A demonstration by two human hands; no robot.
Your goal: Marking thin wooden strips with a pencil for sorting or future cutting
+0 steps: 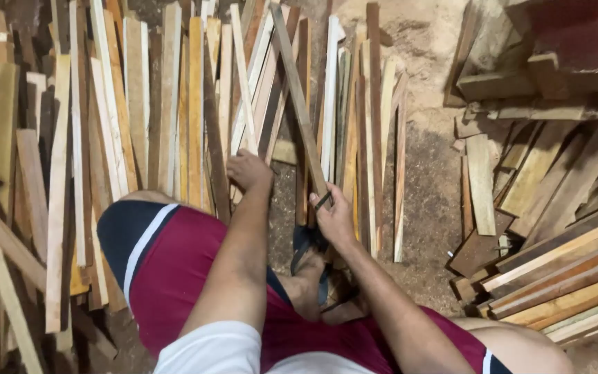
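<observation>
Timber strips cover dirt floor point(430, 201): long, thin, rough-sawn laths in pale, yellow and brown tones. Right hand point(333, 216), grip pressed shut around lower end of grey-brown slat point(302, 104), which leans up and away over spread-out strips point(174, 104). Left hand point(247, 170) rests on strips just beside, fingers curled; whether pinching any, cannot tell. Thicker planks point(562, 270) stacked at right. No containers visible.

Counts: hands, footwear, wood

Two hands, left point(247, 170) and right point(332, 218); one sandalled foot point(313, 277); one slat point(299, 97) held up; wooden strips in two heaps, left heap point(105, 138) and right heap point(555, 228), too many to count.
</observation>
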